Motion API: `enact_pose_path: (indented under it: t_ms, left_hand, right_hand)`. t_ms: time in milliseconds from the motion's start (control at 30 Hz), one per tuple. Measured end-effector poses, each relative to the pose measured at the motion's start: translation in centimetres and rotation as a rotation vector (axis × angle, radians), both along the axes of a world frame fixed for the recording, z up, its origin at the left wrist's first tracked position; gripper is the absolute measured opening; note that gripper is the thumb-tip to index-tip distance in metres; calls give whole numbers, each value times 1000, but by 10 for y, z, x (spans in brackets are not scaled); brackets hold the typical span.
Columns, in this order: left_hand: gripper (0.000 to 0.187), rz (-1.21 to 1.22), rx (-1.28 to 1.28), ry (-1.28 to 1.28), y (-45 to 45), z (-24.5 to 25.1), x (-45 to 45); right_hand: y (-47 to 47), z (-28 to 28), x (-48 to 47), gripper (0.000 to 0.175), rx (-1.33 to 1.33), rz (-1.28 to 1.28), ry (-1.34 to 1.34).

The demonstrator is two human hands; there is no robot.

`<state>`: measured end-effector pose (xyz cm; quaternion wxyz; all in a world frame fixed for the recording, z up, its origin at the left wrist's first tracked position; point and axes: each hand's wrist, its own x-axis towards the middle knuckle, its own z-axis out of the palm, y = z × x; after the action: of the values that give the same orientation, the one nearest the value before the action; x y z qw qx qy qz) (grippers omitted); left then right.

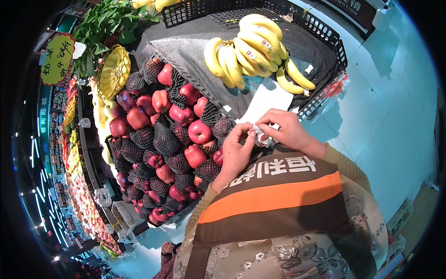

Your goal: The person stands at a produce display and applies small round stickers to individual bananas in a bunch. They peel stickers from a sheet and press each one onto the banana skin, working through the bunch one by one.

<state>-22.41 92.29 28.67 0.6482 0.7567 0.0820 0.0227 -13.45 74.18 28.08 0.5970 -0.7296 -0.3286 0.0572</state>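
A small piece of white backing paper bearing red-and-white stickers [262,138] sits between the fingertips of both my hands, in front of the apron's upper edge. My left hand [239,148] pinches its left side between thumb and finger. My right hand [284,129] has thumb and forefinger at its upper right side; whether a sticker is lifted there is hidden. Just beyond my hands, a white sheet [266,99] lies on the black mesh mat. Past it rests a bunch of bananas [256,52], some with similar stickers. Two loose bananas [295,77] lie at its right.
Red apples [200,132], many in black foam nets, are heaped at my left. A black perforated crate wall [322,29] borders the banana stand. Further left are a yellow basket [114,71], leafy plant [104,26] and price sign [56,58]. Another person's hand [168,247] shows below.
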Motion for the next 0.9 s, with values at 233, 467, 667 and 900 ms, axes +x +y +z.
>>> enact_pose_path:
  t_ms: [233, 467, 667, 900]
  left_hand:
    - [26, -9, 401, -240, -1, 12, 10]
    - [22, 47, 332, -152, -16, 22, 27]
    - [19, 58, 245, -110, -20, 14, 29]
    - [13, 60, 109, -35, -20, 4, 28]
  right_hand:
    - [3, -3, 19, 10, 214, -163, 478]
    - [1, 10, 25, 14, -14, -185, -447]
    - [-5, 6, 29, 20, -43, -146, -539]
    - [-11, -4, 29, 23, -47, -86, -502]
